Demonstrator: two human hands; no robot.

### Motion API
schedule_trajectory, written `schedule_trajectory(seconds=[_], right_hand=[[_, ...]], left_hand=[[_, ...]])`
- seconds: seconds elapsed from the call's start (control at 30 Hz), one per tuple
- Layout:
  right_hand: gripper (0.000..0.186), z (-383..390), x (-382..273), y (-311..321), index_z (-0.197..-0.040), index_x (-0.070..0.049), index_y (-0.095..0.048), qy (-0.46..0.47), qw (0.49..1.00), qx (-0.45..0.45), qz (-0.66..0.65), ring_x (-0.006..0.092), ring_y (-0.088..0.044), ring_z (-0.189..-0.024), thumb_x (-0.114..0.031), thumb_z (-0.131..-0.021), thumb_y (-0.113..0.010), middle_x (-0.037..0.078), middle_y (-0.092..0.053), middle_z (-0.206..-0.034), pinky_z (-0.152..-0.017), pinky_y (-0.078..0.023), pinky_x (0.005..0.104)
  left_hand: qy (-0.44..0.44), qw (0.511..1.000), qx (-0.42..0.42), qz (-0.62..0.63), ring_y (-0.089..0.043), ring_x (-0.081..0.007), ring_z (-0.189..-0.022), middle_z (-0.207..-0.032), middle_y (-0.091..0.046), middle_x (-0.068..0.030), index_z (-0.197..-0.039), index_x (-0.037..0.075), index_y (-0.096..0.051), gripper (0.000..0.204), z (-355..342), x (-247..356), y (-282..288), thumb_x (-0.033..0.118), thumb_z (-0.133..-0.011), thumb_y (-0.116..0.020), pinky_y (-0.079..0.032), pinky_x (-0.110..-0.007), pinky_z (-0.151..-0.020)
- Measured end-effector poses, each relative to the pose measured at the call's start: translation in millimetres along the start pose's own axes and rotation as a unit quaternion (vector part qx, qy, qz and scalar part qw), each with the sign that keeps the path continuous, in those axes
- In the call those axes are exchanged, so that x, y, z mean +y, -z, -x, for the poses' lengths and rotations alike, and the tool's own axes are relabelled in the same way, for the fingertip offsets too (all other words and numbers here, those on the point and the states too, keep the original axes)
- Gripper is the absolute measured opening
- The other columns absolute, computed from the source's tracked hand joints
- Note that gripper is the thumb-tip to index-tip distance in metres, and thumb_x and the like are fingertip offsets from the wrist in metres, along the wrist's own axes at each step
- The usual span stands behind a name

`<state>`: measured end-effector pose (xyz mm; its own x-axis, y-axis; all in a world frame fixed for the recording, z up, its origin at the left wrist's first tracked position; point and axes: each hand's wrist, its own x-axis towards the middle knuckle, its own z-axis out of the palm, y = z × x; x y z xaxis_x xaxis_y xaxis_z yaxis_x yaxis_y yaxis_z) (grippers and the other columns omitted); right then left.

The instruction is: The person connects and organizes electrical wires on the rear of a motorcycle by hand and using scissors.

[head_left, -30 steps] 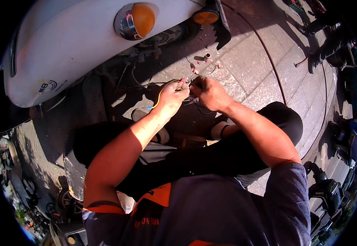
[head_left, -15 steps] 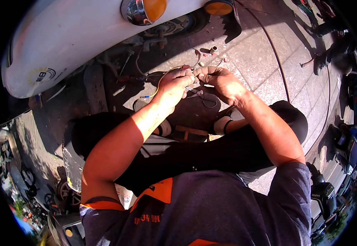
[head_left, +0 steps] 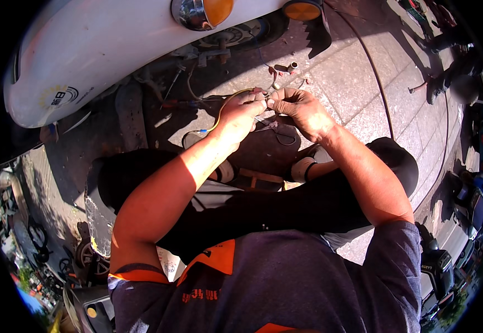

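My left hand (head_left: pixel 242 115) is closed in a pinch, with a thin yellow wire (head_left: pixel 219 114) running into its fingers. A small blue terminal (head_left: pixel 203 131) sits at that wire's loose end beside my wrist. My right hand (head_left: pixel 302 111) is closed too, thumb and forefinger meeting the left fingertips at the wire. The exact spot they pinch is hidden by the fingers. Just below the hands lies a small pair of pliers (head_left: pixel 266 124), next to a dark cable loop (head_left: pixel 287 139).
A white vehicle body panel (head_left: pixel 114 50) with an orange lamp (head_left: pixel 217 11) spans the upper left, a wheel (head_left: pixel 230 38) beneath it. A red-handled screwdriver (head_left: pixel 173 104) and a metal socket (head_left: pixel 293 66) lie on the ground. A hose (head_left: pixel 375 66) crosses the paving; another person's legs (head_left: pixel 446 72) show at upper right.
The view has shifted slightly, moving the scene a little right. Both hands stay pinched together, with only small finger movement at the wire.
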<state>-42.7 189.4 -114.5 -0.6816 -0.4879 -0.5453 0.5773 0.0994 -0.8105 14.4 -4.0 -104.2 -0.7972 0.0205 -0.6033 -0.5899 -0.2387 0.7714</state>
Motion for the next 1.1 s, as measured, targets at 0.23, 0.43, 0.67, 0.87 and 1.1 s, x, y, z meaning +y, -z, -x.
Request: schedule_trajectory(seconds=[0.23,0.43,0.67,0.87,1.1], right_hand=[[0.026,-0.6,9.3,-7.9,-0.105,0.002,-0.073,0.04,0.995,0.061,0.068,0.0084,-0.059,-0.072,-0.024,-0.103,-0.072,0.001,-0.071,-0.087,-0.066,-0.049,0.0263],[0.027,-2.0,20.9,-5.4,-0.11,0.003,-0.073,0.008,0.995,0.087,0.041,0.0122,-0.066,-0.078,-0.023,-0.103,-0.071,0.006,-0.074,-0.092,-0.071,-0.054,0.0279],[0.03,-9.1,24.7,9.7,-0.113,0.002,-0.073,-0.008,0.989,0.049,0.136,0.0134,-0.067,-0.083,-0.027,-0.104,-0.07,0.008,-0.076,-0.094,-0.078,-0.055,0.0305],[0.03,-14.5,25.1,8.7,-0.111,0.003,-0.072,0.016,0.98,0.036,0.194,0.0157,-0.067,-0.086,-0.026,-0.105,-0.068,0.008,-0.075,-0.094,-0.083,-0.055,0.0346],[0.028,3.1,3.4,-8.1,-0.114,0.003,-0.066,0.045,0.977,0.008,0.21,0.0245,-0.072,-0.093,-0.024,-0.108,-0.06,0.014,-0.075,-0.1,-0.087,-0.056,0.0399]], left_hand=[[-0.061,0.997,-0.003,-0.049,-0.056,-0.0033,-0.076,-0.095,-0.068,0.005,-0.105,0.008,-0.073,0.014,-1.3,-15.1,-5.3,0.019,-0.101,-0.067,-0.046,-0.022,-0.059],[-0.019,0.998,0.002,-0.061,-0.059,-0.0064,-0.064,-0.086,-0.065,-0.0012,-0.11,0.002,-0.067,0.022,11.7,-19.9,-23.9,0.023,-0.107,-0.062,-0.051,-0.023,-0.056],[0.001,0.993,-0.015,-0.116,-0.062,-0.008,-0.07,-0.092,-0.064,-0.0006,-0.111,0.003,-0.068,0.023,14.8,-25.2,-22.2,0.025,-0.106,-0.063,-0.049,-0.023,-0.054],[0.034,0.998,-0.02,-0.049,-0.06,-0.0068,-0.075,-0.094,-0.063,0.0012,-0.118,0.004,-0.069,0.026,10.8,-20.5,-9.5,0.025,-0.102,-0.068,-0.048,-0.023,-0.057],[-0.055,0.997,-0.023,-0.057,-0.061,-0.0065,-0.091,-0.1,-0.065,0.0023,-0.122,0.005,-0.07,0.032,-10.1,-25.5,5.7,0.028,-0.1,-0.071,-0.05,-0.025,-0.077]])
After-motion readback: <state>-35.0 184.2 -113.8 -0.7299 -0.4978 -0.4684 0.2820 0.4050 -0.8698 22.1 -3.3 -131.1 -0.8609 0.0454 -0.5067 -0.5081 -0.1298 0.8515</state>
